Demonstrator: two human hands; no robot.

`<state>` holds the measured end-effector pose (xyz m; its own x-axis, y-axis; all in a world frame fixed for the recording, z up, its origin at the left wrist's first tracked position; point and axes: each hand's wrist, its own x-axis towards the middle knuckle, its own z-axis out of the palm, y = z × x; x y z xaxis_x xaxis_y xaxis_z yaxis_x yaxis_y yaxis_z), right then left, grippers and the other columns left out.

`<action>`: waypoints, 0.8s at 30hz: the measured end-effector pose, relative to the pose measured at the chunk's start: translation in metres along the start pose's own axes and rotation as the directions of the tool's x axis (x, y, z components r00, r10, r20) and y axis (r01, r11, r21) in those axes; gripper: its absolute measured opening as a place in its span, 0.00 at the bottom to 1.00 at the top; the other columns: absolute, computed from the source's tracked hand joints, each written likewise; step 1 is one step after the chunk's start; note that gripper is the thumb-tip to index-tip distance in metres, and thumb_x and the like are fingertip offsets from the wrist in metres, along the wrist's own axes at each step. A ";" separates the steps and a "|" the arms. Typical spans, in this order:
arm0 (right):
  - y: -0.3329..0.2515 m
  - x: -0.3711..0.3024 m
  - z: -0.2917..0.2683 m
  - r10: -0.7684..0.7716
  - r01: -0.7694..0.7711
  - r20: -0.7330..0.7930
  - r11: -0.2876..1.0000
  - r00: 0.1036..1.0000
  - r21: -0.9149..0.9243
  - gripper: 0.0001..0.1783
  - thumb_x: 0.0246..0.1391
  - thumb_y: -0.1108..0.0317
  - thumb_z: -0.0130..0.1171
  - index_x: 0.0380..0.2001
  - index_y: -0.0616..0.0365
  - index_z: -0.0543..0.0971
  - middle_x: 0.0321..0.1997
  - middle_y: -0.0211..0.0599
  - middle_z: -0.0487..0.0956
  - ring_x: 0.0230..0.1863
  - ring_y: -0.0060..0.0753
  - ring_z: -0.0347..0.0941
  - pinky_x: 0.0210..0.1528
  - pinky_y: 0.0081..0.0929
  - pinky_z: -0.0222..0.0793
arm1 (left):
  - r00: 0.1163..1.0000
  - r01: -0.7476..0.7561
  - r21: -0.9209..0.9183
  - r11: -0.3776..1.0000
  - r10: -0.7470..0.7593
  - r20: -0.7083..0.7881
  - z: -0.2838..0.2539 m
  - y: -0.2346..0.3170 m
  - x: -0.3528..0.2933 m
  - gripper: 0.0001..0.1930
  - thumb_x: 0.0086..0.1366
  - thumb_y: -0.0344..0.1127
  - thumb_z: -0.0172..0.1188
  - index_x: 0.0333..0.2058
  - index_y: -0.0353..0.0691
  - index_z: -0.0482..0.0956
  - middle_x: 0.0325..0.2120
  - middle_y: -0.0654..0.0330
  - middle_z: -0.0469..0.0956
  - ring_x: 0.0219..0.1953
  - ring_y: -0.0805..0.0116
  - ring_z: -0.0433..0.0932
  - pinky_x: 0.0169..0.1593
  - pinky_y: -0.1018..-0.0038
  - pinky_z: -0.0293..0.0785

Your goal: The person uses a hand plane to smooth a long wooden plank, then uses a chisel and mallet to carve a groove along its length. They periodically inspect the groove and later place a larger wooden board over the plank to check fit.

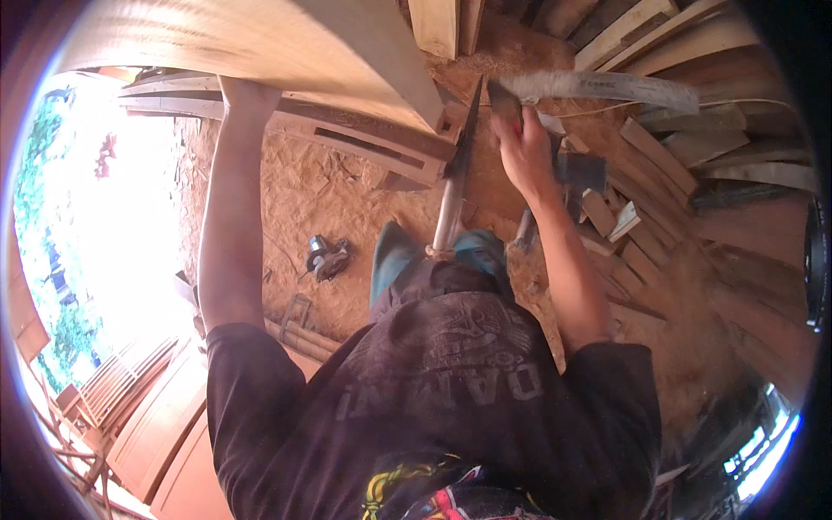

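Observation:
A large pale wooden board or beam (260, 48) spans the upper left, its narrow end towards the middle. My left hand (247, 94) reaches up to its lower edge; the board hides the fingers, so I cannot see how they grip. Just right of the board's end, my right hand (525, 149) is closed round a dark flat-bladed tool (504, 102), slightly blurred, with a bit of red by the fingers. Between that tool and the board stands a dark, narrow, pointed blade-like piece (468, 134). Beneath it runs a pale pole or pipe (447, 212), down between my legs.
Below the board lies a slotted wooden piece (368, 147). A dark power tool (328, 258) rests on the dusty brown floor (290, 208). Wood offcuts (641, 234) and stacked planks (667, 52) crowd the right. A pale curved strip (607, 88) extends beyond my right hand. Wooden panels (156, 425) stand lower left.

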<state>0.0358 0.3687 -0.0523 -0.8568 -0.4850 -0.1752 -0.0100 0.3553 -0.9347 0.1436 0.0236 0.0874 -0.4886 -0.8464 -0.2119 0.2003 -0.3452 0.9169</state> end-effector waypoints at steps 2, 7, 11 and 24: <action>0.037 -0.037 -0.018 0.041 0.000 0.111 0.939 0.993 -0.345 0.18 0.70 0.61 0.63 0.53 0.65 0.76 0.32 0.35 0.84 0.30 0.25 0.79 0.35 0.30 0.75 | 0.999 0.002 0.002 1.000 -0.002 0.046 -0.006 -0.005 -0.002 0.31 0.82 0.59 0.45 0.71 0.43 0.67 0.68 0.55 0.72 0.70 0.53 0.71 0.74 0.51 0.68; 0.019 -0.080 -0.025 0.489 -0.306 0.377 0.839 0.787 -0.449 0.32 0.65 0.55 0.66 0.68 0.56 0.76 0.47 0.53 0.88 0.47 0.58 0.86 0.52 0.49 0.79 | 0.968 0.065 -0.063 0.996 -0.047 0.247 -0.014 -0.015 0.027 0.34 0.81 0.61 0.45 0.74 0.45 0.65 0.73 0.56 0.69 0.73 0.50 0.68 0.76 0.46 0.65; 0.030 -0.092 -0.010 0.194 0.038 0.256 0.724 0.947 -0.689 0.31 0.64 0.55 0.68 0.67 0.55 0.77 0.49 0.52 0.88 0.49 0.57 0.86 0.53 0.48 0.80 | 0.922 0.155 -0.112 0.982 -0.103 0.373 -0.014 -0.027 0.046 0.29 0.82 0.52 0.50 0.71 0.41 0.68 0.68 0.59 0.74 0.71 0.55 0.71 0.73 0.53 0.70; 0.002 0.022 0.012 0.196 0.150 -0.425 0.742 0.884 0.653 0.33 0.76 0.36 0.52 0.51 0.58 0.85 0.40 0.28 0.84 0.45 0.29 0.79 0.54 0.31 0.74 | 0.904 0.214 0.068 0.974 -0.224 0.365 -0.060 0.007 0.088 0.49 0.78 0.75 0.32 0.74 0.33 0.60 0.72 0.36 0.66 0.76 0.38 0.65 0.78 0.40 0.59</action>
<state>0.0228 0.3493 -0.0619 -0.9783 -0.0199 -0.2063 0.2011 -0.3311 -0.9219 0.1530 -0.0773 0.0551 -0.7964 -0.5395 -0.2732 0.0332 -0.4902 0.8710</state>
